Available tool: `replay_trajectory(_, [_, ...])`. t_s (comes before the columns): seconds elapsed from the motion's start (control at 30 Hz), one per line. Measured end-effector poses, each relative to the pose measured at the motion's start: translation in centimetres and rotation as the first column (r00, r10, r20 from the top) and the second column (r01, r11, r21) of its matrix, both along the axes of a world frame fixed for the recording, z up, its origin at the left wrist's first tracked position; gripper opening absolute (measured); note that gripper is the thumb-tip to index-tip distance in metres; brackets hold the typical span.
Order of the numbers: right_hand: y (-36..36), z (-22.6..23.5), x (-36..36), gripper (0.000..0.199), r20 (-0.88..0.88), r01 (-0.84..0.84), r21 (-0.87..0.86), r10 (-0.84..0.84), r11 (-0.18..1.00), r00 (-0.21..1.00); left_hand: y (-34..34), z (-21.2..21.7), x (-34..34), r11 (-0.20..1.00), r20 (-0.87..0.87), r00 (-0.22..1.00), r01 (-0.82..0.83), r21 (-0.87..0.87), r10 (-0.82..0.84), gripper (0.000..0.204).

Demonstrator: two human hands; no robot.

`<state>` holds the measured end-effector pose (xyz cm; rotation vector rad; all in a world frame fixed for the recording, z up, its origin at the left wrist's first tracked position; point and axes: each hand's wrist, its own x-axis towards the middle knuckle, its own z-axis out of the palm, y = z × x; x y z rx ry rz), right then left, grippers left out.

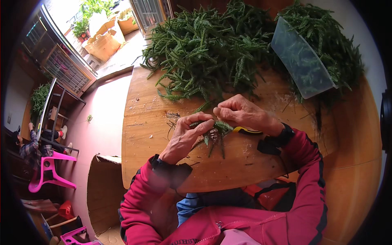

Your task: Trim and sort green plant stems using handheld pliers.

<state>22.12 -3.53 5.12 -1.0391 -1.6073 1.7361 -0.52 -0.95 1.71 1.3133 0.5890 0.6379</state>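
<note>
Over the wooden table, my left hand (185, 136) pinches a small green artificial pine sprig (222, 127), its thumb and forefinger pressed together. A brown pine cone (213, 135) hangs among the sprig's needles, just right of those fingers. My right hand (245, 114) is closed too, thumb against curled fingers, just above and right of the sprig. Whatever lies between its fingertips is too small to make out. Below the right hand rests a tool with a yellow and black handle (247, 131), partly covered.
A large heap of green pine branches (208, 53) covers the table's far side. At far right, a translucent plastic bin (302, 61) leans against more branches. An open cardboard box (104, 192) stands left of the table. Farther left are a pink stool (50, 169) and another person (30, 145).
</note>
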Motion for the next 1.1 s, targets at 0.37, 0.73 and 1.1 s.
replay_trajectory(0.37, [0.6, 0.1, 0.2, 0.029, 0.364, -0.311, 0.928, -0.312, 0.206, 0.878, -0.9, -0.5, 0.0, 0.998, 0.233, 0.972, -0.044, 0.033, 0.035, 0.013])
replay_trajectory(0.73, [-0.1, 0.8, -0.6, 0.024, 0.374, -0.383, 0.924, -0.221, 0.005, 0.901, -0.2, -2.1, -1.9, 0.857, 0.068, 0.985, 0.1, 0.506, -0.156, 0.022])
replay_trajectory(1.1, [-1.2, 1.6, -1.0, 0.006, 0.425, -0.075, 0.443, -0.136, 0.893, 0.895, -0.4, -0.1, 0.4, 0.965, -0.041, 0.994, 0.111, 0.238, -0.104, 0.008])
